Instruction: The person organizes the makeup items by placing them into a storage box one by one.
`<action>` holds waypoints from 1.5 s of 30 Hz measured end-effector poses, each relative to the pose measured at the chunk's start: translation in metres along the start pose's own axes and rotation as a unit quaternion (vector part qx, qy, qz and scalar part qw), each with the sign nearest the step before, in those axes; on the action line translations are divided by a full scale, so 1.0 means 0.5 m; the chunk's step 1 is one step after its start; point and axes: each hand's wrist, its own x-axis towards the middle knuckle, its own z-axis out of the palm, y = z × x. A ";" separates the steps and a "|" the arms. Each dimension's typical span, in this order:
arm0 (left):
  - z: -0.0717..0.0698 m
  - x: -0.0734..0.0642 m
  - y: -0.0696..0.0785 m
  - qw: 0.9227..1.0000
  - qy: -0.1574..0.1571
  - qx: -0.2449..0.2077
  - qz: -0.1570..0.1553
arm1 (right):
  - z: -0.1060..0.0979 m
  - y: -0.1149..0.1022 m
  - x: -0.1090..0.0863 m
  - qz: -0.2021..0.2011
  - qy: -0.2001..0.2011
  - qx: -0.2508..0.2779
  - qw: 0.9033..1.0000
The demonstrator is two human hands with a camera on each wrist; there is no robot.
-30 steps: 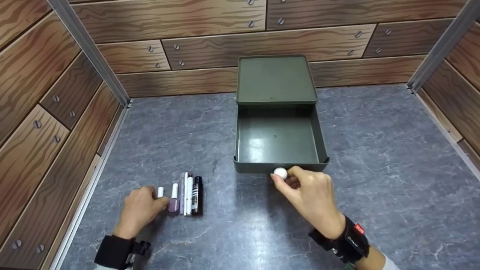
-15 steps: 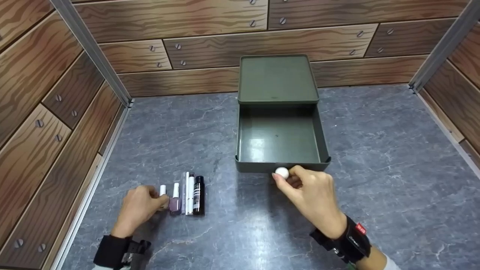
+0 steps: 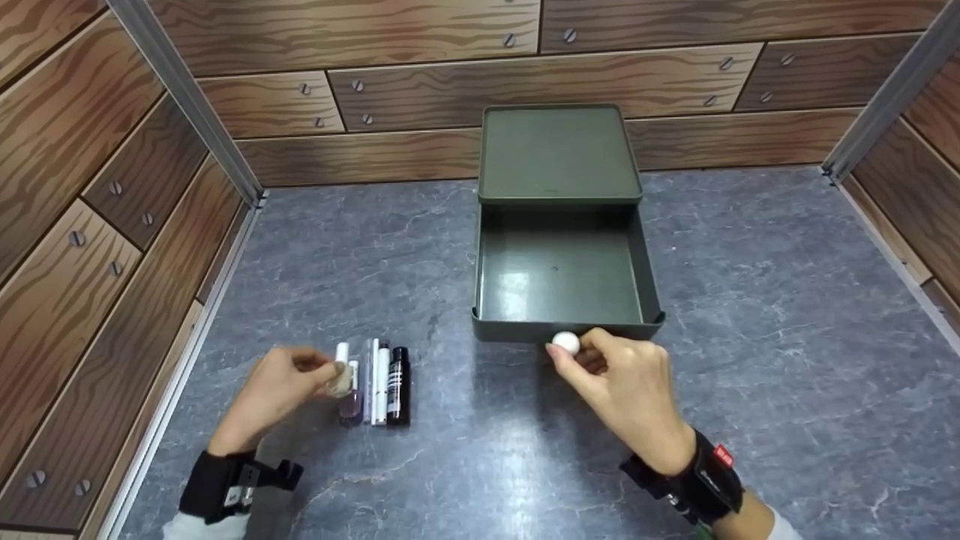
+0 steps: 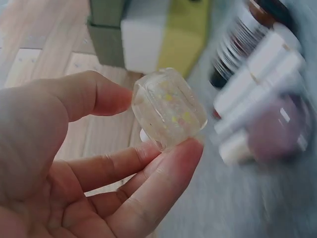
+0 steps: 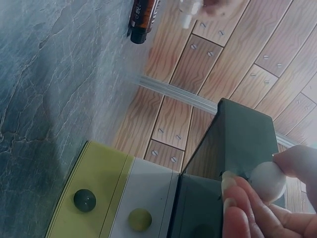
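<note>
My left hand [image 3: 274, 386] pinches a clear nail polish bottle [image 4: 168, 111] with a white cap [image 3: 342, 352]; yellow flecks show inside it. In the head view it is raised, partly overlapping a purple nail polish bottle [image 3: 350, 405]. Beside that lie slim white tubes [image 3: 382, 386], a clear tube and a dark bottle [image 3: 400, 386] with white print. My right hand [image 3: 630, 390] pinches the round white knob [image 5: 268, 182] on the front of a dark green drawer [image 3: 517, 331]. This top drawer is pulled out, and its visible floor is bare.
The green drawer cabinet [image 3: 559, 154] stands near the back wooden-look wall [image 3: 420, 97]. Below the pulled-out drawer are a white drawer [image 5: 148, 193] with a yellow knob and a yellow-green drawer [image 5: 94, 173] with a dark green knob. Metal rails [image 3: 180, 105] edge the walls.
My left hand has lifted the clear nail polish bottle off the table and moved it slightly right, over the purple bottle. My right hand stays on the knob; the drawer is unmoved.
</note>
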 end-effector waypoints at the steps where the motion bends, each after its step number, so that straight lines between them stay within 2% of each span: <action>1: -0.001 0.000 0.010 1.000 -0.003 -0.015 0.006 | 0.000 0.000 0.001 0.001 0.000 0.000 1.000; 4: -0.001 0.002 0.042 0.998 -0.009 -0.053 0.031 | 0.000 0.000 0.002 0.004 -0.004 0.001 1.000; 9: 0.001 0.009 0.106 0.994 -0.015 -0.078 0.071 | 0.001 0.000 0.002 0.002 -0.007 0.006 1.000; 12: 0.009 0.015 0.151 0.990 -0.028 -0.102 0.099 | 0.000 0.002 0.001 0.001 -0.007 0.007 1.000; 16: 0.029 0.022 0.213 0.975 -0.077 -0.162 0.132 | -0.003 0.005 -0.001 0.003 -0.004 0.009 1.000; 19: 0.041 0.025 0.256 0.965 -0.109 -0.182 0.156 | -0.005 0.005 -0.002 0.004 -0.004 0.009 1.000; 21: 0.047 0.028 0.283 0.963 -0.113 -0.174 0.169 | -0.005 0.005 -0.002 0.003 -0.005 0.009 1.000; 24: 0.055 0.033 0.321 0.967 -0.103 -0.143 0.184 | -0.004 0.005 -0.002 0.003 -0.008 0.010 1.000; 28: 0.068 0.044 0.370 0.969 -0.077 -0.074 0.221 | -0.003 0.004 -0.001 0.006 -0.007 0.010 1.000; 32: 0.086 0.062 0.411 0.965 -0.050 -0.007 0.257 | -0.003 0.004 0.001 0.007 -0.003 0.008 1.000; 37: 0.110 0.087 0.447 0.963 -0.048 0.048 0.259 | -0.002 0.005 0.001 0.004 -0.003 0.011 1.000; 45: 0.138 0.113 0.494 0.960 -0.072 0.121 0.243 | -0.003 0.008 0.000 0.003 -0.004 0.017 1.000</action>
